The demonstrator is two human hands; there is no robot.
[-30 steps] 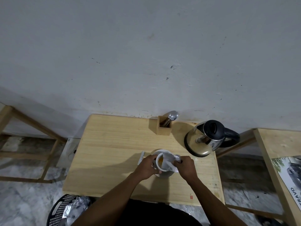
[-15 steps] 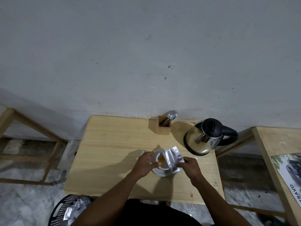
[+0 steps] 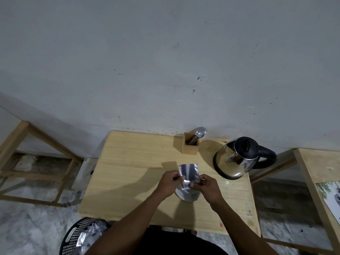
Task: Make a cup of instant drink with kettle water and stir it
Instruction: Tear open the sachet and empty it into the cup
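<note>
Both hands, left and right, pinch a silver sachet at lower centre of frame, above a saucer; kettle at right.

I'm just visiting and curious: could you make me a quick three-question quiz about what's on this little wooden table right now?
1. True or false: both hands hold the silver sachet above the saucer.
2. Where does the spoon stand?
A. in the wooden holder by the wall
B. inside the kettle
C. in the basket on the floor
3. Fill in: the steel kettle stands on the table to the person's ____ side.

Key
1. True: the left hand and the right hand each pinch the sachet.
2. A
3. right
</note>
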